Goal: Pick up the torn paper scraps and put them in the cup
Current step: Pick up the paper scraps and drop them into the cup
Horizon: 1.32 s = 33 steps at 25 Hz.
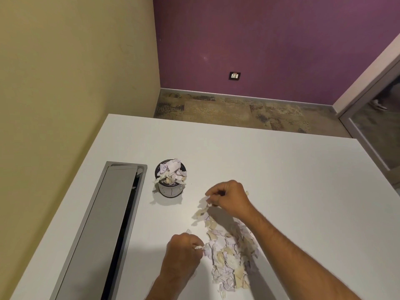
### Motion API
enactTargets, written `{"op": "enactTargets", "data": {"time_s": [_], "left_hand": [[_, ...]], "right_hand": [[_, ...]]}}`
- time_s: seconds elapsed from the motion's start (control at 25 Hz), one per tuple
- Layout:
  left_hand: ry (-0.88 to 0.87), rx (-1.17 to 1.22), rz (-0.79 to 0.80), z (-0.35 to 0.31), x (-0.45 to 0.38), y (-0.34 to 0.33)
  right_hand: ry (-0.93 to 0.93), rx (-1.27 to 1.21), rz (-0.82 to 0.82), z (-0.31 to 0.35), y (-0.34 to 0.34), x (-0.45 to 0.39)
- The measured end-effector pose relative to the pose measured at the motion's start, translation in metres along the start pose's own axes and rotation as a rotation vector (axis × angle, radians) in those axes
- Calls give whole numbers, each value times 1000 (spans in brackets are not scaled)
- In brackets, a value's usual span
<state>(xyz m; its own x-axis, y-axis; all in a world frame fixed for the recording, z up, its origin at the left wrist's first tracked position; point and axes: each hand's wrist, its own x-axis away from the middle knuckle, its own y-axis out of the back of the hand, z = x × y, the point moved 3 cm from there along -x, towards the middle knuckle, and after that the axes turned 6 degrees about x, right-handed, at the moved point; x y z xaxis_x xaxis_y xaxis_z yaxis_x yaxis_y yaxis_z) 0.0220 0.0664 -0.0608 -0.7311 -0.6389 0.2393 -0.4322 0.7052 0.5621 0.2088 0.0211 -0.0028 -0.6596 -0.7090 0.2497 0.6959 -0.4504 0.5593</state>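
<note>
A small dark-rimmed cup [169, 190] stands on the white table [281, 169], heaped with torn paper that spills over its rim. A long pile of white and tan paper scraps [229, 254] lies to the right of my left hand. My right hand [227, 199] is at the far end of the pile, to the right of the cup, fingers pinched on a scrap. My left hand [183, 254] is at the pile's near left edge, fingers closed on a small scrap.
A grey cable-tray lid [104, 224] with a dark slot runs along the table's left side, just left of the cup. The yellow wall is to the left. Past the table's far edge there is carpet and a purple wall.
</note>
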Motion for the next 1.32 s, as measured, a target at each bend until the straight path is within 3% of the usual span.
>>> {"op": "enactTargets", "data": {"time_s": [0.12, 0.32, 0.48, 0.56, 0.72, 0.84, 1.32], "left_hand": [[53, 124, -6, -14, -6, 23], [-9, 322, -147, -42, -32, 84], [-85, 223, -366, -61, -70, 131], [-118, 97, -386, -67, -88, 142], [-185, -367, -167, -72, -123, 132], [-132, -638, 0, -63, -142, 116], [-52, -845, 251, -54, -183, 90]], "right_hand": [[-49, -175, -19, 12, 4, -8], [-66, -239, -34, 20, 1, -14], [-79, -245, -50, 20, -1, -17], [-86, -250, -60, 19, -2, -17], [-82, -259, -91, 18, -1, -21], [-68, -300, -120, 22, 1, -27], [45, -398, -173, 56, -10, -58]]}}
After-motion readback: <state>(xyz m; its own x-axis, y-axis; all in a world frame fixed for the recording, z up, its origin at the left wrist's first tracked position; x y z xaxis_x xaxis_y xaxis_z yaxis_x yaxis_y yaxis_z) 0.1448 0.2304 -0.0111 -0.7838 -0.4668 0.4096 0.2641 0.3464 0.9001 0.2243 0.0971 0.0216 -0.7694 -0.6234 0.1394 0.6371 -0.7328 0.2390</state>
